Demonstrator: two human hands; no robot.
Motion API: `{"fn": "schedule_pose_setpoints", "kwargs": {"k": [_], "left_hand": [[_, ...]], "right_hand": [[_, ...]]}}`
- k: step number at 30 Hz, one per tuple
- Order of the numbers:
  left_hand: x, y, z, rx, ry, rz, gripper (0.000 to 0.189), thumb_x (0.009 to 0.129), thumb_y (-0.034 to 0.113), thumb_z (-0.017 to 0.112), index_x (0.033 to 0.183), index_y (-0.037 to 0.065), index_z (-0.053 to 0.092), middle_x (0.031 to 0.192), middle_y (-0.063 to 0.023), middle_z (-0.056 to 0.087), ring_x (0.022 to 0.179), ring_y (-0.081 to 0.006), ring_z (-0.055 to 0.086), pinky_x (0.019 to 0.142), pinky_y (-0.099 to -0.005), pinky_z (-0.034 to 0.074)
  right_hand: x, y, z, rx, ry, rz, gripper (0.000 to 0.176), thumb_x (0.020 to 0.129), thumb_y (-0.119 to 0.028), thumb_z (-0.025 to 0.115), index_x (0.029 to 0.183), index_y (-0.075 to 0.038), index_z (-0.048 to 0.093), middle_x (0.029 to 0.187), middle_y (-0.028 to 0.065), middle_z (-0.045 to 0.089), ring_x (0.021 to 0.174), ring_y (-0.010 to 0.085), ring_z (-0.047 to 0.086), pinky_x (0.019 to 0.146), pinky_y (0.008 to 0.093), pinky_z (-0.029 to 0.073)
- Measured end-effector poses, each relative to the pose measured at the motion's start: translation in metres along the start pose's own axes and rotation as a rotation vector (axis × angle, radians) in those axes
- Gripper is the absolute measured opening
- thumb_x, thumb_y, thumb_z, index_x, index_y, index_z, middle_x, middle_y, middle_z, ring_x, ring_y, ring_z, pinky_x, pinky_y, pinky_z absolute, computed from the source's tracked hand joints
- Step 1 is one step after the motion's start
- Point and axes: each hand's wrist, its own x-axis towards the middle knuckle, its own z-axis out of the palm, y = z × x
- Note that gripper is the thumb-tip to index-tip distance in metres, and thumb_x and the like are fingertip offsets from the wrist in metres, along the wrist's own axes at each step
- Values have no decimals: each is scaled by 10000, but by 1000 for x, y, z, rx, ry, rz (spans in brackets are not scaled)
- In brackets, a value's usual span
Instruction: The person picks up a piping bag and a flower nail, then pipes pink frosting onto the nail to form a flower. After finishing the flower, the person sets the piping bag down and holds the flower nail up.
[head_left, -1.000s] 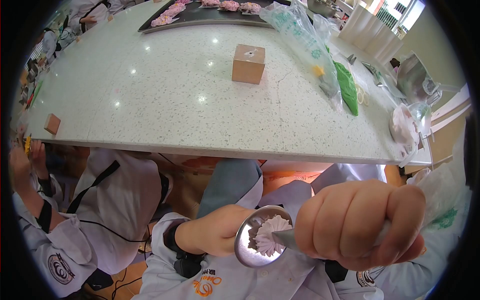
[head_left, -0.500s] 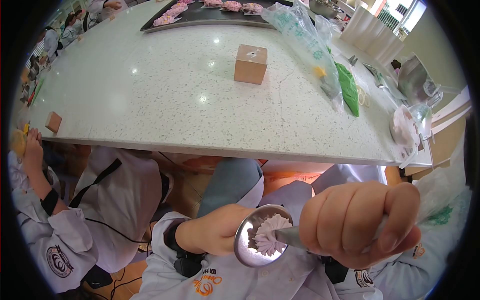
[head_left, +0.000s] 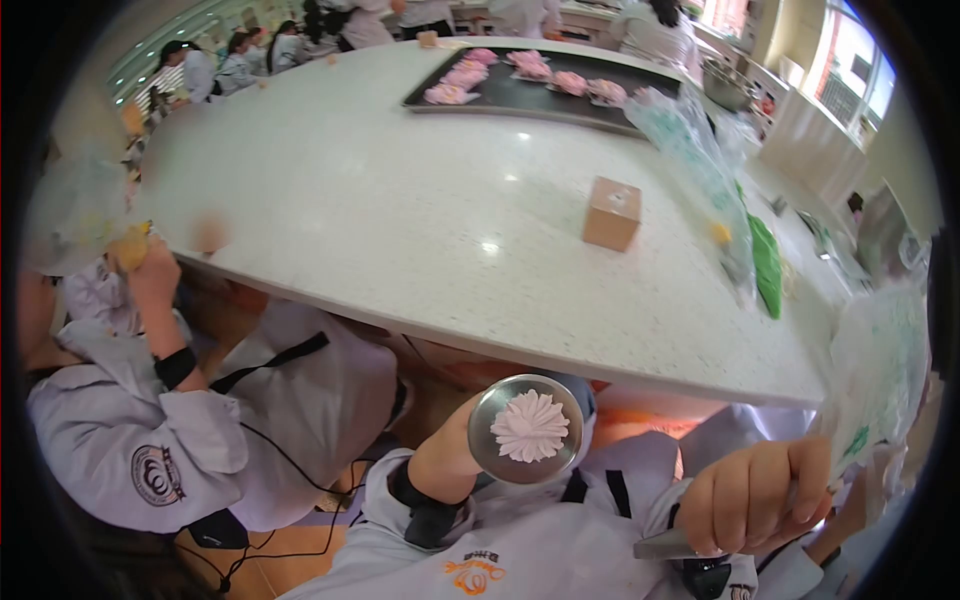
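My left hand (head_left: pixel 447 462) is closed under the metal disc (head_left: pixel 488 452) and holds it up, pale cream flower (head_left: pixel 529 427) on top, just below the table (head_left: pixel 400 230) edge. My right hand (head_left: pixel 755 500) is clamped round the piping bag (head_left: pixel 880 370), with its metal tip (head_left: pixel 668 545) apart from the flower.

No text, number or brand is showing clearly enough to read.

- An orange emblem (head_left: pixel 470 577) is showing on the chest of the person's white jacket (head_left: pixel 560 530); its characters are blurring out.
- A round badge (head_left: pixel 158 474) is sitting on the co-worker's sleeve (head_left: pixel 120 430), illegible.
- Green print (head_left: pixel 853 441) is showing on the held piping bag (head_left: pixel 880 350), and more on the second piping bag (head_left: pixel 700 170) lying near the right edge of the table (head_left: pixel 400 200); both are unreadable.
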Motion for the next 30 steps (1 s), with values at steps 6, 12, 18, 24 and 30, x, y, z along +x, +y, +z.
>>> {"fn": "schedule_pose_setpoints", "kwargs": {"k": [6, 12, 18, 24, 30], "left_hand": [[-25, 21, -4, 141, 41, 251, 387, 763, 95, 478, 1113, -17, 357, 1061, -97, 452, 940, -163, 461, 807, -277, 374], [-45, 22, -10, 347, 153, 377, 386, 766, 102, 477, 1115, -13, 356, 1064, -89, 450, 943, -155, 457, 807, -271, 372], [-56, 23, -30, 368, 126, 332, 386, 770, 109, 476, 1118, -9, 356, 1067, -81, 447, 945, -147, 452, 807, -266, 369], [-57, 24, -38, 384, 111, 302, 386, 773, 114, 475, 1120, -6, 356, 1070, -75, 446, 948, -140, 448, 807, -261, 366], [-55, 33, -11, 499, 79, 420, 389, 774, 113, 479, 1125, 1, 354, 1075, -59, 441, 946, -125, 441, 808, -246, 357]], "right_hand": [[-18, 3, -11, 2, 35, -15, 124, 813, -130, 386, 726, -63, 328, 370, 36, 333, 261, 112, 306, 293, 243, 330], [-16, 23, -15, 54, 142, 6, 193, 752, -146, 516, 878, -12, 457, 530, 28, 399, 395, 91, 337, 368, 212, 286], [-16, 18, -1, -256, 568, 94, 119, 794, -148, 436, 850, -46, 410, 480, 33, 375, 376, 95, 337, 366, 209, 311], [-30, 25, -18, -280, 349, 174, 153, 785, -238, 459, 769, -86, 456, 602, 47, 422, 513, 136, 381, 477, 255, 328], [-22, 40, -25, -374, 77, -82, 304, 787, -364, 424, 621, -109, 429, 474, -7, 397, 441, 148, 385, 621, 355, 381]]}}
